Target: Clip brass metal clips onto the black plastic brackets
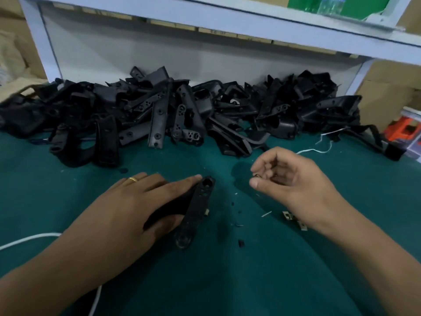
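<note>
1. Left hand [136,201] grip: pressed flat over black bracket [196,208] on green surface [250,270], thumb beneath.
2. Right hand [289,176] grip: curled, pinching small brass clip [256,176]; spare clips [293,220] under wrist.
3. Judged: bracket stiff, light; clip springy, slippery, best pinched by edges.

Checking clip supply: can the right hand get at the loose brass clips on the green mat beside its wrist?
Probably yes. The loose brass metal clips lie uncovered on the green mat just beside the right hand, though its grip seems already to pinch something small.
</note>
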`<state>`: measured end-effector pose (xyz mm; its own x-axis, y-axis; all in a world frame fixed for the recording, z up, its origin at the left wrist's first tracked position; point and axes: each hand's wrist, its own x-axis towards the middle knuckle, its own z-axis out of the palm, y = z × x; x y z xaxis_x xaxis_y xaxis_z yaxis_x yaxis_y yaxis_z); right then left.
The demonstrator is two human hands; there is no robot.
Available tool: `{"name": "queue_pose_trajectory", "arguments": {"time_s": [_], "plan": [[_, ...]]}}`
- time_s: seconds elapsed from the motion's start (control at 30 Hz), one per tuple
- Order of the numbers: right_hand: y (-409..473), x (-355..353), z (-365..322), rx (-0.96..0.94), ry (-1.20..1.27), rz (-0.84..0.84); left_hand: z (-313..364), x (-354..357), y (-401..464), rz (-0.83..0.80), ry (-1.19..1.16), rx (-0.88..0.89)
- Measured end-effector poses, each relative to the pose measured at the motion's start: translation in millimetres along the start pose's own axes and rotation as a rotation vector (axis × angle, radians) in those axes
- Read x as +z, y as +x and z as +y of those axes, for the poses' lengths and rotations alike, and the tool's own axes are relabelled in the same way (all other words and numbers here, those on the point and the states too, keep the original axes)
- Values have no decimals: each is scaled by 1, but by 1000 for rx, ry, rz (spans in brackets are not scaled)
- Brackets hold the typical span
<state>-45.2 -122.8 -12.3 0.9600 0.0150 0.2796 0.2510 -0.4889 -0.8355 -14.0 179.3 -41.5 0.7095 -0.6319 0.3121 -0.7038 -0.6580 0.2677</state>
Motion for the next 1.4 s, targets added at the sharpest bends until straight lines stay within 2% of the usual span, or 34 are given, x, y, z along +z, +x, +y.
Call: {"name": "queue_pose_trajectory", "arguments": {"time_s": [0.27, 0.43, 0.57, 0.97, 1.1, 1.23, 1.33, 1.4], "plan": [[-5, 30, -14, -34, 348, 28, 6, -1, -2, 109, -17, -62], [-8, 50, -16, 99, 715, 2, 9, -2, 0, 196, 4, -102], [-10, 62, -18, 168, 890, -74, 12, 0, 1, 209, 14, -123], [-16, 70, -18, 158, 831, -63, 18, -2, 2, 232, 79, -79], [-14, 66, -19, 99, 573, -20, 18, -1, 0, 209, 148, -91], [-11, 64, -12, -41, 24, 74, 14, -1, 3, 216, 155, -172], [-13, 61, -5, -183, -357, -54, 7, -3, 1, 246, 140, -223], [-14, 62, -3, -191, -449, -167, 5, -2, -2, 250, 133, -243]]}}
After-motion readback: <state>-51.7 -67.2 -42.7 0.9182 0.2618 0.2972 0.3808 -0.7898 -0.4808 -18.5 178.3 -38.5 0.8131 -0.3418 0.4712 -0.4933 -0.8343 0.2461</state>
